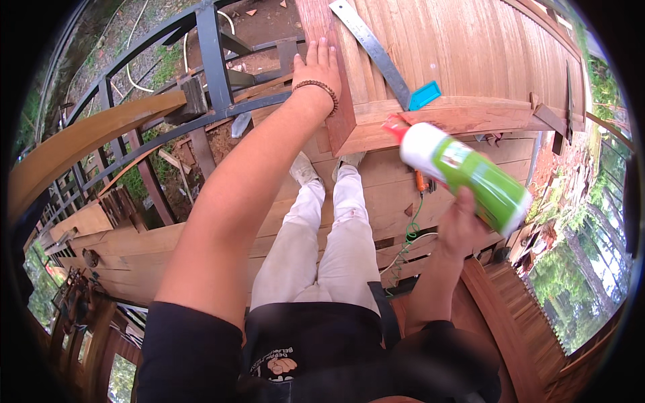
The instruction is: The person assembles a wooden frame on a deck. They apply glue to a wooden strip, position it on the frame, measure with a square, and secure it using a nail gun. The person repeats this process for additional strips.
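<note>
My left hand [316, 67] lies flat on a narrow reddish wooden plank [339, 114] that runs along the left edge of a big slatted wooden panel [457, 47]. A beaded bracelet circles that wrist. My right hand [463, 225] grips a green and white glue bottle [463, 171] with a red nozzle, tilted so the nozzle points up-left toward the panel's front rail. A long metal ruler [373, 50] lies slantwise on the panel, ending at a small blue square piece [424, 95].
A dark metal frame [211, 60] stands left of the plank, with a curved wooden beam [80, 138] beyond it. My legs in pale trousers stand on stacked boards. A green coiled cord [403, 255] hangs by them. Trees and wooden slats lie at right.
</note>
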Demonstrator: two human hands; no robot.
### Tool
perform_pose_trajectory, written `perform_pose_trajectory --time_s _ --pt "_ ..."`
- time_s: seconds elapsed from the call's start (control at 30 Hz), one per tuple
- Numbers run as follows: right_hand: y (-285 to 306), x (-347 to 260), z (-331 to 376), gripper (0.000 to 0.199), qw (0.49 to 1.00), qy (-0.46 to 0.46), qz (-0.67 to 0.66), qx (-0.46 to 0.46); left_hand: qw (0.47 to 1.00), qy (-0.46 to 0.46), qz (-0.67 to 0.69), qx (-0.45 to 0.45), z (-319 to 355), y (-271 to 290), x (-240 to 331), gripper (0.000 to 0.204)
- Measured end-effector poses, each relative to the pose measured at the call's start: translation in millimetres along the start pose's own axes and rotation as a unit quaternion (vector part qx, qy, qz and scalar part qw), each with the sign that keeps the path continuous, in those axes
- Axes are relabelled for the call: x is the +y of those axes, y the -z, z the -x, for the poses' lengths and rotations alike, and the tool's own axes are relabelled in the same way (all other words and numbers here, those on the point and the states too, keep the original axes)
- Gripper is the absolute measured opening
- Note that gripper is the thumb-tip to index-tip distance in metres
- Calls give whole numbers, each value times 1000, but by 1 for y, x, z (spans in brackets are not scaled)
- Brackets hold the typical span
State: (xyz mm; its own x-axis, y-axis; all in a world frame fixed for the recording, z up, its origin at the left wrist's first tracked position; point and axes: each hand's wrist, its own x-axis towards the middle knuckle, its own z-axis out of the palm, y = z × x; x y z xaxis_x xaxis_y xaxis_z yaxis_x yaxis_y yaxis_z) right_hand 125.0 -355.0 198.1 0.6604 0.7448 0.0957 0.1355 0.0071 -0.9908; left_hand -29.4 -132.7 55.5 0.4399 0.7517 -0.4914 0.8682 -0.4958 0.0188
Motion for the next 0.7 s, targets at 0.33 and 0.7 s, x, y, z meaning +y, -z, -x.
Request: perform_pose_trajectory --time_s 0.33,0.7 --pt "-21 61 12 56 996 -80 48 -5 1000 21 7 -11 -1 -6 10 83" --pt "-27 71 14 57 997 -58 36 -20 998 32 49 18 0 -17 5 75"
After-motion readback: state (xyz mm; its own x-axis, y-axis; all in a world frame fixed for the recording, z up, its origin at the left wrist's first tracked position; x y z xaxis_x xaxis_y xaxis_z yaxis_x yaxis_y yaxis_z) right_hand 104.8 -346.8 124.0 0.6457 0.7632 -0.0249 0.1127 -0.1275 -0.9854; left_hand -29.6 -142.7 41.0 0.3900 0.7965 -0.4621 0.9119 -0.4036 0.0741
